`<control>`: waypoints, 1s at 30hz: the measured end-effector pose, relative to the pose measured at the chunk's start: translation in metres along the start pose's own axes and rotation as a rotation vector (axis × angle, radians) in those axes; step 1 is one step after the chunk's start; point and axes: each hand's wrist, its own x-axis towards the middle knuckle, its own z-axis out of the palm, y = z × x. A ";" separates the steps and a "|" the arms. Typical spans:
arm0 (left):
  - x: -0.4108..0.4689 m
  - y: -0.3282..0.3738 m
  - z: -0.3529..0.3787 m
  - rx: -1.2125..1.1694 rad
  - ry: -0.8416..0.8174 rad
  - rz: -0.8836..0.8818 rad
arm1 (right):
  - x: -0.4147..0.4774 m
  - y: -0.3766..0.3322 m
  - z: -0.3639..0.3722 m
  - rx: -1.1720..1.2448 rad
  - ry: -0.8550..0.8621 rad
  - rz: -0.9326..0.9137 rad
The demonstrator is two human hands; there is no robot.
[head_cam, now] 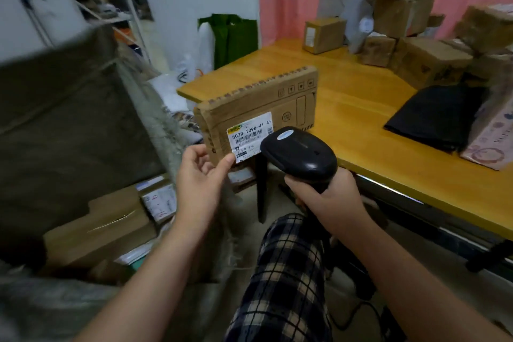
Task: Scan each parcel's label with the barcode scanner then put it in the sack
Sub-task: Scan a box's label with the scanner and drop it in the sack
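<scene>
**Left.** An open woven sack (69,119) fills this side, its frayed rim running down toward the person's knee. Inside it lie several cardboard boxes (105,230) and a flat parcel with a white label (159,200).

**Centre.** The left hand (200,172) pinches the lower left corner of a cardboard parcel (258,103) between thumb and forefinger. The other fingers are curled behind the box. The parcel is held upright at the left corner of the wooden table (361,130), between sack and tabletop. Whether its base touches the table cannot be told. Its shipping label (249,133) faces the camera. The black barcode scanner (298,151) is just beside the label, its head overlapping the label's right edge. The right hand (324,197) grips the scanner handle, fingers wrapped round it. A leg in checked trousers (286,272) shows below.

**Right.** A bare strip of tabletop lies between the held parcel and a folded black bag (435,116). Stacked cardboard parcels (402,22) crowd the far right corner, and a pink patterned box (488,141) stands near the front edge.
</scene>
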 end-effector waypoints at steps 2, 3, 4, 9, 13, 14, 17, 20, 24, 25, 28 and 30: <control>-0.010 -0.002 -0.039 0.097 0.120 0.014 | 0.006 -0.004 0.029 0.021 -0.094 0.000; -0.014 -0.003 -0.059 0.147 0.190 0.023 | 0.008 -0.005 0.043 0.022 -0.138 0.001; -0.018 -0.004 -0.078 0.194 0.255 0.030 | 0.009 -0.005 0.057 0.010 -0.173 0.001; -0.033 -0.009 -0.159 0.499 0.486 0.023 | 0.019 -0.006 0.109 -0.098 -0.260 -0.036; -0.041 -0.017 -0.198 0.641 0.534 -0.062 | 0.029 0.000 0.135 -0.143 -0.221 -0.015; -0.040 -0.020 -0.204 0.661 0.547 -0.077 | 0.032 0.004 0.141 -0.162 -0.215 0.004; -0.030 -0.030 -0.212 0.713 0.483 -0.154 | 0.038 0.026 0.161 -0.281 -0.273 0.039; -0.014 -0.037 -0.204 0.794 0.329 -0.217 | 0.039 0.049 0.177 -0.376 -0.293 0.110; 0.015 -0.045 -0.184 0.881 0.213 -0.231 | 0.048 0.054 0.169 -0.336 -0.151 0.236; 0.022 -0.049 -0.179 0.909 0.174 -0.251 | 0.052 0.051 0.164 -0.308 -0.104 0.235; 0.032 -0.067 -0.164 1.005 0.030 -0.328 | 0.062 0.039 0.146 -0.235 0.014 0.216; 0.029 -0.078 -0.160 1.045 -0.037 -0.408 | 0.064 0.035 0.137 -0.217 0.050 0.209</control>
